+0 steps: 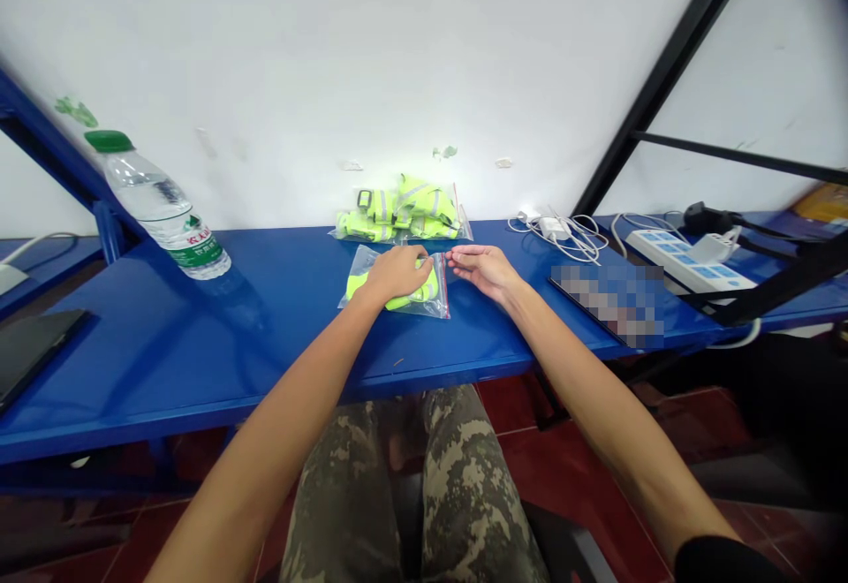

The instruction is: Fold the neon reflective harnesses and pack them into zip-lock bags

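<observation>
1. Head view, hands: The left hand [397,272] is laid palm-down over a clear zip-seal bag [434,299], its fingers held together and pressed on the plastic; whether anything is pinched beneath them cannot be told. The right hand [483,269] is held just right of the bag, its fingers loosely spread, with nothing pinched. Its fingertips [454,254] are level with the bag's red-edged side, though contact cannot be told.
2. Head view, bag: The bag is placed flat near the desk's [265,336] near edge, with neon-yellow reflective fabric [358,285] folded inside.
3. Head view, rest: Further bagged yellow items [397,216] are piled directly beyond it. A water bottle [159,203] is laid far left. White cables [556,231] and a power strip [689,261] are seen to the right, with a pixelated tablet [606,305] nearer.
</observation>
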{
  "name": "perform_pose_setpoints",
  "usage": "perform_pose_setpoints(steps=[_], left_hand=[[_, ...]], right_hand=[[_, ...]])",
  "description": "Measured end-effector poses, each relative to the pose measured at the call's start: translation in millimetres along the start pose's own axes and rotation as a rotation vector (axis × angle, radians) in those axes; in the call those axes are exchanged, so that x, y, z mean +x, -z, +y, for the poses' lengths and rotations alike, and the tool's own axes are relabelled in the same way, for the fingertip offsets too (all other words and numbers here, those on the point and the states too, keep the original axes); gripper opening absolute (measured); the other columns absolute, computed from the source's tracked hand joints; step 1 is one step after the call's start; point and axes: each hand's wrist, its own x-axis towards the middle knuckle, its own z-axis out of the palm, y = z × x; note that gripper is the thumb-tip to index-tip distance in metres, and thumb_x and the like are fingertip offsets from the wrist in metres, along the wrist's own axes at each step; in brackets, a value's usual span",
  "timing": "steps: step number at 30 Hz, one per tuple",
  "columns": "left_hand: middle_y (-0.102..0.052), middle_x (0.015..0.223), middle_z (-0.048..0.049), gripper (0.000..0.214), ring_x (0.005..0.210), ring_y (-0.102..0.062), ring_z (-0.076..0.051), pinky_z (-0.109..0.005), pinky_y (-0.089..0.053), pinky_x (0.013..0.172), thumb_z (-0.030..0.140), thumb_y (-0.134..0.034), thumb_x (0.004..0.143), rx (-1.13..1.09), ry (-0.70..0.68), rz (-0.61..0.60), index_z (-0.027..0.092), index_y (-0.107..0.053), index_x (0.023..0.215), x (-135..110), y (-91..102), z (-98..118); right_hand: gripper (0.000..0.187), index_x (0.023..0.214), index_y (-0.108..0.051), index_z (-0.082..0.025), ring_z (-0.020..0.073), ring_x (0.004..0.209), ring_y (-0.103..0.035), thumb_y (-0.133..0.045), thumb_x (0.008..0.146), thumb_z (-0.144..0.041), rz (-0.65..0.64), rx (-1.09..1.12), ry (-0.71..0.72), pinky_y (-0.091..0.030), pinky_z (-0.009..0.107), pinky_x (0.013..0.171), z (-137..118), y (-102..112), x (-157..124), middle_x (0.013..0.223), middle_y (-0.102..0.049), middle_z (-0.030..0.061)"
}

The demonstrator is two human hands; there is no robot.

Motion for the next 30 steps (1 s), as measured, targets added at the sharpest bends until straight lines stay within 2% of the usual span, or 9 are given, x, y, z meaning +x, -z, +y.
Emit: perform_pose_setpoints(steps=[11, 18, 30], left_hand=[[-0.073, 0.109, -0.0106, 0.041, 0.104, -0.066, -0.031, -0.04, -0.051, 0.087, 0.044, -0.04, 0.094, -0.017, 0.065, 0.054, 0.021, -0.069, 0.111, -2.5, 3.6, 2.1], [-0.074, 0.109, -0.0104, 0.041, 0.103, -0.067, -0.031, -0.041, -0.051, 0.085, 0.044, -0.039, 0.094, -0.012, 0.082, 0.075, 0.021, -0.069, 0.11, -3.5, 5.8, 2.3], [-0.073, 0.11, -0.0099, 0.041, 0.104, -0.066, -0.03, -0.039, -0.051, 0.085, 0.045, -0.039, 0.094, 0.01, 0.116, 0.158, 0.022, -0.068, 0.111, -4.0, 4.4, 0.7]], right_hand=[[0.014, 0.073, -0.073, -0.012, 0.012, 0.068, -0.068, -0.075, 0.066, 0.0, -0.006, -0.01, 0.011, -0.055, 0.024, 0.066, 2.0, 0.0, 0.5, 0.078, -0.075, 0.0071], [0.016, 0.074, -0.073, -0.013, 0.0121, 0.07, -0.068, -0.083, 0.062, -0.008, -0.032, -0.044, 0.018, -0.055, 0.024, 0.067, 3.8, 2.3, 1.7, 0.082, -0.076, 0.0081], [0.016, 0.076, -0.07, -0.013, 0.0125, 0.07, -0.068, -0.079, 0.063, -0.009, -0.035, -0.087, 0.058, -0.056, 0.024, 0.066, 5.1, 0.9, 1.4, 0.082, -0.076, 0.0078]])
